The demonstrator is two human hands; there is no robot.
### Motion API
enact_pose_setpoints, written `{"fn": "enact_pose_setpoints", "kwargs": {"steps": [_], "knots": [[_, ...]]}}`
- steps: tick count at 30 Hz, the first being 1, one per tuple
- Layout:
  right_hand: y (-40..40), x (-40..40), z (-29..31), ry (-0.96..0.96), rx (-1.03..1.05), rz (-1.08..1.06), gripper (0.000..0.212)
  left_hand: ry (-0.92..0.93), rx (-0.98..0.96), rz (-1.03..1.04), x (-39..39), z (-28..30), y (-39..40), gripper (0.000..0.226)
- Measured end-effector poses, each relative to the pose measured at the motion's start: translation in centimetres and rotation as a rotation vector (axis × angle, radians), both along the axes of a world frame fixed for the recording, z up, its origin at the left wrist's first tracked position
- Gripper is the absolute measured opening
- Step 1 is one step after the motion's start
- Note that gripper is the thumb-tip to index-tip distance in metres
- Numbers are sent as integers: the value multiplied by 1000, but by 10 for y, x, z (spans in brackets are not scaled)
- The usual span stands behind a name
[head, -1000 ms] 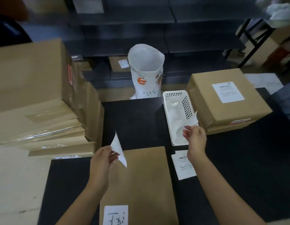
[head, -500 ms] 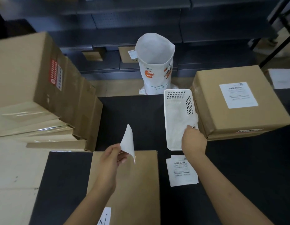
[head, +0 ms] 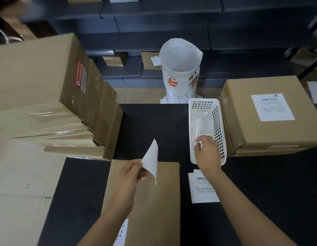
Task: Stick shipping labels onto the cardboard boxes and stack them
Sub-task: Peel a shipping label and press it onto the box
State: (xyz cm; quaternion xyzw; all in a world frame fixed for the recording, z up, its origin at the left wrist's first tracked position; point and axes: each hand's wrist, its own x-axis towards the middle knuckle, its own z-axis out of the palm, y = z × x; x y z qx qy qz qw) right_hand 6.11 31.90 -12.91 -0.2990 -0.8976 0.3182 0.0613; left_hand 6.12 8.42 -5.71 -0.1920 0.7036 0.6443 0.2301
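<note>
Left hand point(head: 129, 176) pinches peeled label point(head: 151, 159) above flat box point(head: 145, 201) at 6 o'clock. Right hand point(head: 207, 153) pinches backing scrap over basket point(head: 205, 103) at 1 o'clock. Advice: lay label edge-first, smooth outward.

Left hand point(head: 129, 176) pinches label point(head: 151, 159) (curled) over box point(head: 150, 210).

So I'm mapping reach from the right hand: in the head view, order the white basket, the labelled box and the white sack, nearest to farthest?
From the right hand:
1. White basket, the hand is at its near end.
2. Labelled box, right of the basket.
3. White sack, upright beyond the table's far edge.
</note>
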Motion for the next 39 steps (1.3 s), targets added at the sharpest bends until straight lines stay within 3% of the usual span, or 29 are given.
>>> {"fn": "enact_pose_setpoints", "kwargs": {"steps": [5, 10, 12, 16, 19, 22, 24, 27, 29, 32, 35, 39], "knots": [[-39, 7, 13, 95, -7, 52, 15, 12, 23, -7, 0, 3, -5, 20], [-99, 10, 39, 80, -260, 110, 9, 125, -55, -56, 0, 10, -25, 16], [-124, 10, 51, 3, -437, 109, 6, 229, -98, -125, 1, 17, -35, 14], [-168, 15, 79, 13, -802, 28, 32, 445, -238, -380, 7, 25, -64, 14], [-198, 25, 87, 51, -847, 10, 32, 595, -377, -506, 12, 20, -88, 17], [-220, 36, 80, 92, -871, -90, 19, 649, -380, -597, 18, 14, -113, 17], [-230, 46, 74, 99, -934, -181, 15, 646, -353, -618, 23, 8, -130, 21], [-241, 66, 67, 81, -1029, -244, 15, 575, -358, -448, 23, 0, -150, 25], [-244, 79, 65, 84, -1080, -252, 18, 439, -411, -363, 18, -4, -157, 32], [-244, 94, 62, 100, -1128, -236, 20, 225, -368, -447, 11, -15, -162, 41], [-238, 103, 60, 63, -1076, -186, 18, 204, -267, -487, 15, -19, -156, 27], [-223, 105, 56, 3, -866, -153, 17, 277, -330, -461, 23, -23, -142, 20]]}}
